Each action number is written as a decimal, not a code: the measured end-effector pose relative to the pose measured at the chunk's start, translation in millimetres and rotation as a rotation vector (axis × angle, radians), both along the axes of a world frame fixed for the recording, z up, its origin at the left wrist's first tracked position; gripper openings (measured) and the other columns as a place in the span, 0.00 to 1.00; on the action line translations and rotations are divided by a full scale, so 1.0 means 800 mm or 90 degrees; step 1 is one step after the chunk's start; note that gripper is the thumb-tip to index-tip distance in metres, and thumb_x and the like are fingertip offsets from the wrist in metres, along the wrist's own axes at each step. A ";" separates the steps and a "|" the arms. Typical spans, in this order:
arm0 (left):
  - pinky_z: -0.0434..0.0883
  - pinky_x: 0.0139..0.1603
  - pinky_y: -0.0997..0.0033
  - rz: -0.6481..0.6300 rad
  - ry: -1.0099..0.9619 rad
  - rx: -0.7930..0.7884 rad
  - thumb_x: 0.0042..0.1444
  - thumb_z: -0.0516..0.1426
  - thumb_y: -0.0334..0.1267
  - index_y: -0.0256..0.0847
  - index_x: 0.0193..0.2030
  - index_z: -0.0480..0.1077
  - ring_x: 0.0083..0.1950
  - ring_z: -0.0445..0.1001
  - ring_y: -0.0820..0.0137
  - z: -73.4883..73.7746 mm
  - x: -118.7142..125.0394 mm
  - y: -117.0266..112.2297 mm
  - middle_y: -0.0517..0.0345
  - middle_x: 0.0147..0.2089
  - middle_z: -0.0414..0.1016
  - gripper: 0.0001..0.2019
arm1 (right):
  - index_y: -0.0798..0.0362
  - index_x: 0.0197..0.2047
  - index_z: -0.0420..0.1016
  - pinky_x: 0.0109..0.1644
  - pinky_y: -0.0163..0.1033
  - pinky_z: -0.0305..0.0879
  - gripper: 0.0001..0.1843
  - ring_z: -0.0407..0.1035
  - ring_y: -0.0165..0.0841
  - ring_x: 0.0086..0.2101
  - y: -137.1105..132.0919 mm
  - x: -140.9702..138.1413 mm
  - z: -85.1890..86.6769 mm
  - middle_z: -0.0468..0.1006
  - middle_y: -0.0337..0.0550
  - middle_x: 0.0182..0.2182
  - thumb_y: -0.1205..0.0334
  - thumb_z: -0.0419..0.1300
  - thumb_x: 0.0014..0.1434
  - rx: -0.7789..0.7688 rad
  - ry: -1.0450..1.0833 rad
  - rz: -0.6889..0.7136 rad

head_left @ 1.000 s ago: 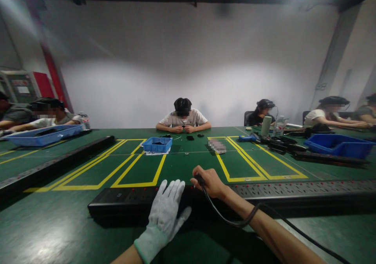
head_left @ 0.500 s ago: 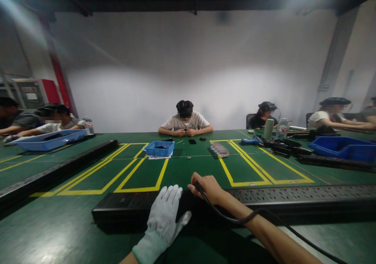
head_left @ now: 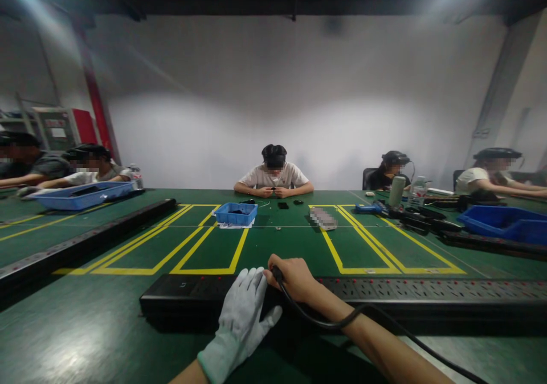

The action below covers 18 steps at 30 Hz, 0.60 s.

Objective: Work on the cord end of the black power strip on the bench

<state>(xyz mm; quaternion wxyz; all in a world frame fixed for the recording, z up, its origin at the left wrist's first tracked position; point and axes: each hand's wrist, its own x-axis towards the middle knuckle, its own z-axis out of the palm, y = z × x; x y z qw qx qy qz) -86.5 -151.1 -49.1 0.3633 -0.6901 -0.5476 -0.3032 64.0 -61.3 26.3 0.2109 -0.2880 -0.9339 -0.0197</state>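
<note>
A long black power strip point(head_left: 183, 293) with rows of sockets and small red dots lies across the table in front of me. My left hand point(head_left: 244, 310), in a white glove, rests flat on it with fingers stretched out and thumb apart. Bare, my right hand point(head_left: 294, 278) is closed around the plug end point(head_left: 278, 274) of a black power cable, just above the strip and beside the left fingertips. The cable point(head_left: 316, 322) loops over my right forearm toward the lower right. My fingers hide the plug's face, so I cannot tell whether it sits in a socket.
Beyond the strip, a small blue bin point(head_left: 236, 216) stands on the green table point(head_left: 282, 250), marked with yellow lines. Another long strip point(head_left: 106, 241) runs along the left. Blue trays point(head_left: 504, 224), tools and bottles are at the right. Several people sit around, one person point(head_left: 273, 176) directly opposite.
My right hand has moved left along the strip with the plug, close up to my left fingertips. The left hand stays flat on the strip. The whole view has shifted slightly.
</note>
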 end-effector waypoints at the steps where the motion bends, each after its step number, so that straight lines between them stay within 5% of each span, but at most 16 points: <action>1: 0.67 0.54 0.50 0.003 -0.001 0.007 0.54 0.55 0.50 0.36 0.59 0.59 0.58 0.64 0.53 0.000 0.000 0.000 0.42 0.55 0.67 0.29 | 0.47 0.40 0.68 0.27 0.34 0.41 0.15 0.69 0.31 0.26 -0.001 -0.002 0.001 0.75 0.37 0.25 0.47 0.47 0.63 0.008 -0.013 -0.015; 18: 0.66 0.57 0.48 -0.026 0.018 -0.004 0.53 0.55 0.42 0.31 0.61 0.56 0.58 0.64 0.53 0.007 0.002 -0.003 0.40 0.56 0.66 0.30 | 0.50 0.36 0.66 0.26 0.35 0.44 0.11 0.72 0.34 0.28 -0.027 0.001 0.003 0.78 0.41 0.30 0.53 0.49 0.63 0.090 -0.110 -0.025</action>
